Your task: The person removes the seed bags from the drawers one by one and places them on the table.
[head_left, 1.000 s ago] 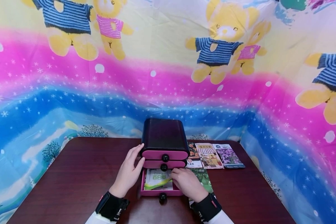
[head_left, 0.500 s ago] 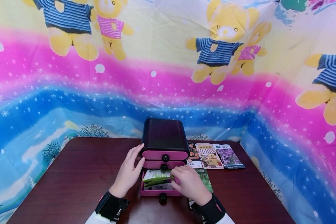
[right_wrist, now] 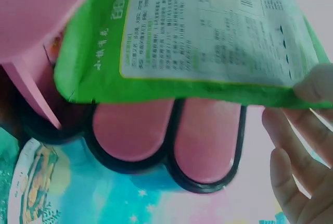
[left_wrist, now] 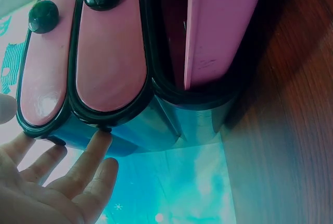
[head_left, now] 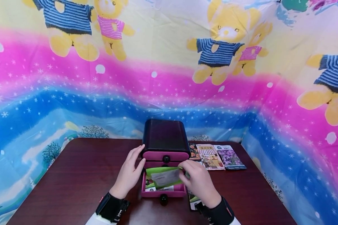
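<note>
A black mini drawer cabinet [head_left: 165,134] with pink fronts stands on the table, its bottom drawer [head_left: 164,194] pulled out. My left hand [head_left: 128,175] rests its extended fingertips against the cabinet's left side; the left wrist view shows these fingers [left_wrist: 93,153] at the casing edge. My right hand [head_left: 200,181] pinches a green seed packet [head_left: 166,176] by its right edge, thumb on one face. The packet is tilted above the open drawer, its printed back towards me. In the right wrist view, the packet [right_wrist: 203,31] covers part of the drawer fronts. Another packet [head_left: 159,188] lies inside the drawer.
Right of the cabinet lie seed packets: one with a striped awning [head_left: 210,157], one with purple flowers [head_left: 230,157], and an orange-flowered one [head_left: 194,151] partly behind the cabinet. A green packet [head_left: 195,203] lies partly under my right hand. A patterned cloth [head_left: 163,78] hangs behind the table.
My right hand has lifted the green seed packet from the drawer, moving up and right and turning its back face into view. The left hand has stayed against the cabinet.
</note>
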The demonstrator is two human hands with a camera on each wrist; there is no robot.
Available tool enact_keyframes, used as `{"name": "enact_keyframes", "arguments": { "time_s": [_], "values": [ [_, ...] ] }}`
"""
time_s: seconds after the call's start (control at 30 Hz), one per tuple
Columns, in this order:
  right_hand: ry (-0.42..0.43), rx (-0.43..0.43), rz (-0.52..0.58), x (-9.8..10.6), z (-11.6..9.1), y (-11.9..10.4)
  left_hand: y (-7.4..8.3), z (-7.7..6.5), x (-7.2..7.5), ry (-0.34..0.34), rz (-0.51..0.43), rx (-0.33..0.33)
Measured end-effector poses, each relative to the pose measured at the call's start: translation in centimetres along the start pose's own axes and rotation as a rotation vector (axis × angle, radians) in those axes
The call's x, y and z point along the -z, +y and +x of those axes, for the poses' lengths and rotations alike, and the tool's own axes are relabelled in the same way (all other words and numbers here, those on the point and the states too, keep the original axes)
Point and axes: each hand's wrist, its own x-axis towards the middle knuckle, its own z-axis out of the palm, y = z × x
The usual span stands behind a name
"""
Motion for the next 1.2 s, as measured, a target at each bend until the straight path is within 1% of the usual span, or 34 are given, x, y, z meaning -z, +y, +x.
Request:
{"name": "enact_keyframes", "arguments": {
  "time_s": [0.1,0.2,0.4,0.47,0.63,0.73,0.93,1.1,1.2],
  "values": [
    [0.053,-0.03,0.015,0.8,0.1,0.3,0.0,0.0,0.0,0.0,0.001,0.001],
    [0.117,-0.037,0.018,1.6,0.1,0.9,0.0,0.0,0.0,0.001,0.0,0.001],
    [0.287,-0.03,0.03,3.0,0.3,2.0,0.1,0.0,0.1,0.001,0.001,0.005],
    [0.338,-0.031,0.018,3.4,0.4,2.3,0.1,0.0,0.1,0.001,0.002,0.007],
    [0.412,-0.074,-0.044,4.9,0.2,3.5,0.1,0.0,0.1,0.0,0.002,0.007],
    [0.427,-0.128,-0.091,5.9,-0.4,4.6,0.1,0.0,0.0,0.001,0.003,0.006],
    [0.381,-0.273,-0.168,7.7,-2.8,7.0,0.0,0.0,-0.2,0.005,0.002,0.003],
    [0.342,-0.338,-0.195,8.3,-5.3,9.3,0.0,-0.1,-0.2,0.011,0.004,0.001],
    [0.306,-0.394,-0.215,8.6,-6.7,10.4,-0.1,-0.1,-0.2,0.013,0.01,0.001]
  ]
}}
